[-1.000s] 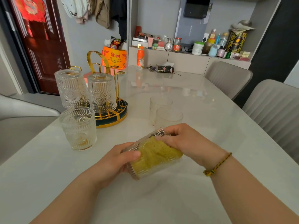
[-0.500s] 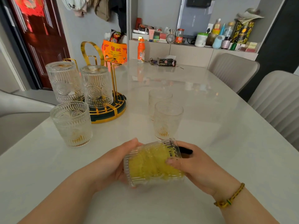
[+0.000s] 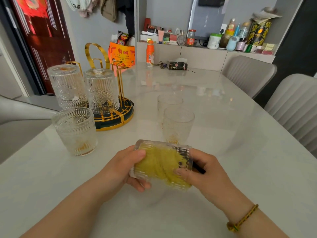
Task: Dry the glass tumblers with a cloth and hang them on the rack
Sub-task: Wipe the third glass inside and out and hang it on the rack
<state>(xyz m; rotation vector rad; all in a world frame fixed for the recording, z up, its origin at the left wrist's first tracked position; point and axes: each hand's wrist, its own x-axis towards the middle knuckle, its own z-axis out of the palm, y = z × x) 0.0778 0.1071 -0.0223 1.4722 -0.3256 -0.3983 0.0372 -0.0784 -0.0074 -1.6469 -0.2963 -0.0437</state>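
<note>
I hold a ribbed glass tumbler (image 3: 154,148) on its side above the table, with a yellow cloth (image 3: 159,166) stuffed inside it. My left hand (image 3: 123,166) grips the tumbler's base end. My right hand (image 3: 204,170) is at its mouth, fingers pushed in on the cloth. Two tumblers (image 3: 68,85) (image 3: 102,90) hang upside down on the gold and dark green rack (image 3: 113,120). One upright tumbler (image 3: 75,130) stands in front of the rack at the left. Two more upright tumblers (image 3: 178,125) (image 3: 169,103) stand just beyond my hands.
The white table (image 3: 240,152) has grey chairs (image 3: 295,107) along its right side and one (image 3: 15,110) at the left. At the far end lie an orange bottle (image 3: 150,53), keys and a dark packet (image 3: 177,65). A cluttered shelf (image 3: 205,42) runs behind.
The tumbler has rolled in my hands and come level on its side. My right hand slid from on top of it round to its mouth end. The view has tilted down a little.
</note>
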